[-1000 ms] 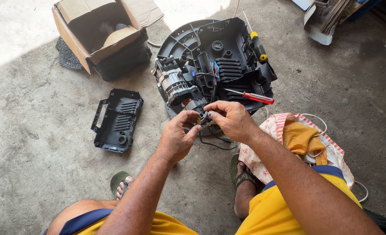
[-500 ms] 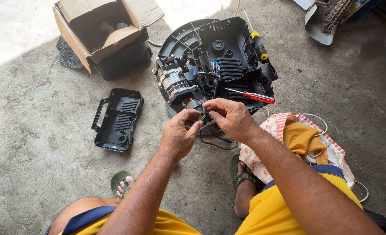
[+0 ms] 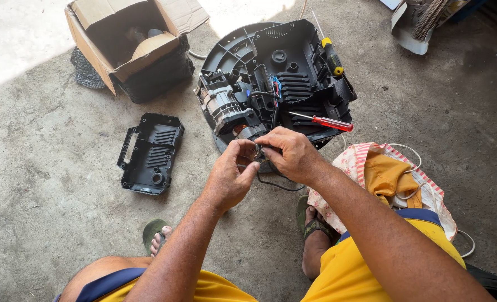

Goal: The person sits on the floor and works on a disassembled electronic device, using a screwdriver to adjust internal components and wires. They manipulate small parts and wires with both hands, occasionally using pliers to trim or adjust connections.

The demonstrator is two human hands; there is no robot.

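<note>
While small dark part (image 3: 258, 150) sits at near edge of opened black housing (image 3: 293, 72), left hand (image 3: 230, 176) and right hand (image 3: 293, 155) pinch it between fingertips. Best keep grip steady, wires (image 3: 275, 89) slack; red screwdriver (image 3: 322, 120) just right, detached cover (image 3: 150, 152) left.

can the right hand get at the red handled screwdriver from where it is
Probably yes: the red-handled screwdriver lies uncovered on the open black plastic housing, just beyond the right hand, though its fingers are pinching a small part.
</note>
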